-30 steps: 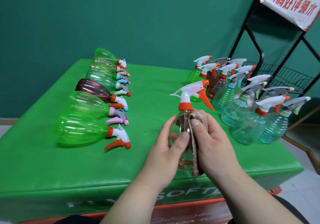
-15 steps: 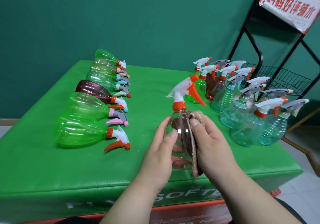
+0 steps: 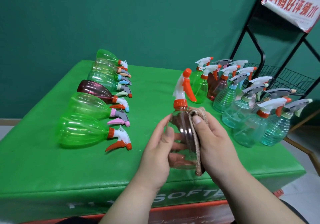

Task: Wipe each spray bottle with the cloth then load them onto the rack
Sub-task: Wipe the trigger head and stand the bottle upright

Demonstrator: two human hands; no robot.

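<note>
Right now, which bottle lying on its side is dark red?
The maroon bottle, third from the near end; the others lying there are green or pale.

One view only, head-worn, wide-angle. It faced forward and down across the table (image 3: 43, 180). Left hand (image 3: 155, 154) and right hand (image 3: 216, 146) sat close, lower centre. Rack (image 3: 280, 78) ran off the upper right; wall (image 3: 121, 16) filled the top.

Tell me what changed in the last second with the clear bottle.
The clear bottle turned in the hands: its nozzle swung from pointing right to pointing away. The left hand still grips it, the right hand still presses the cloth against its side. The lying bottles and the standing bottles stayed put.
</note>
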